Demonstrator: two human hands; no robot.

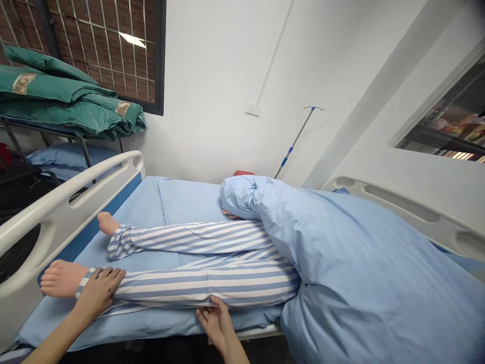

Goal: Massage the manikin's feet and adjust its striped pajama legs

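Note:
A manikin's leg (162,287) in blue-and-white striped trousers lies nearest me on the bed, its bare foot (64,279) pointing left. My left hand (99,290) is closed over the shin just above the ankle, fingers draped across the cloth. At the near side of the knee my right hand (217,319) is turned palm up. Its thumb touches the trouser edge and its fingers are apart beside the leg. The other leg (193,236) lies behind, slightly apart. A light blue quilt (341,253) hides the upper body; some fingers (230,215) show at its edge.
The white footboard (71,184) rises at left and the headboard (401,202) at right. Blue sheet (182,194) covers the mattress. A drip pole (297,141) stands behind the bed by the wall. Folded green quilts (60,98) lie on a rack at upper left.

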